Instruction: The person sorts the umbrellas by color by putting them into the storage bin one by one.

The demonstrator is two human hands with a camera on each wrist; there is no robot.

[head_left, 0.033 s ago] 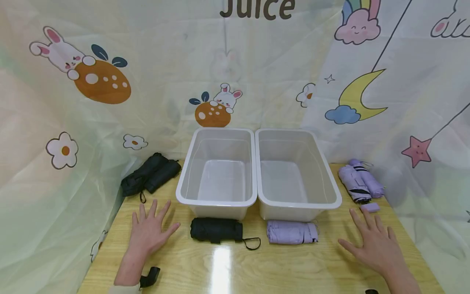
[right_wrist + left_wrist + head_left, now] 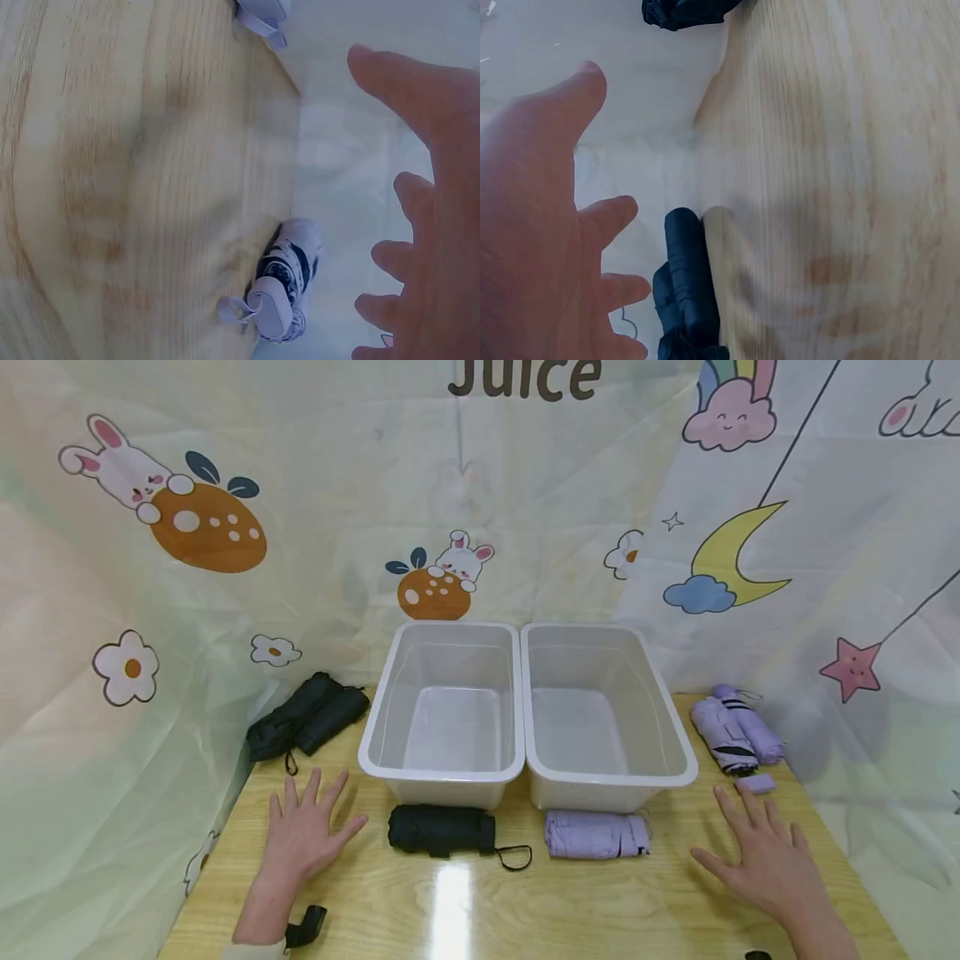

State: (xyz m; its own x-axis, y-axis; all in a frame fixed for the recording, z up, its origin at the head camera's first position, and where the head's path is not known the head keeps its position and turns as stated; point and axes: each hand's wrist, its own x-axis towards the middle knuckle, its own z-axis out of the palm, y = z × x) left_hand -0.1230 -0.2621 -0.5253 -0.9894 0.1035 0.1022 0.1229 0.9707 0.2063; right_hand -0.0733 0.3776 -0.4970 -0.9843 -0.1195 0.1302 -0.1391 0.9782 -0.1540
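Note:
With fingers spread, my left hand (image 2: 303, 835) is over the left side of the table and holds nothing. Just beyond its fingertips lie two black folded umbrellas (image 2: 303, 714), also in the left wrist view. To its right, a single black folded umbrella (image 2: 441, 828) with a wrist loop lies before the left bin. My right hand (image 2: 768, 860), fingers likewise apart, is empty over the right side. Two lilac folded umbrellas (image 2: 723, 735) lie past its fingertips, and another lilac folded umbrella (image 2: 596, 835) lies before the right bin. The right wrist view shows lilac umbrellas (image 2: 289, 262) with dark stripes.
Two white plastic bins, a left bin (image 2: 442, 775) and a right bin (image 2: 611, 779), stand side by side at the back of the wooden table (image 2: 570, 910). Behind them hangs a printed cloth (image 2: 322, 527), which also drapes along both sides.

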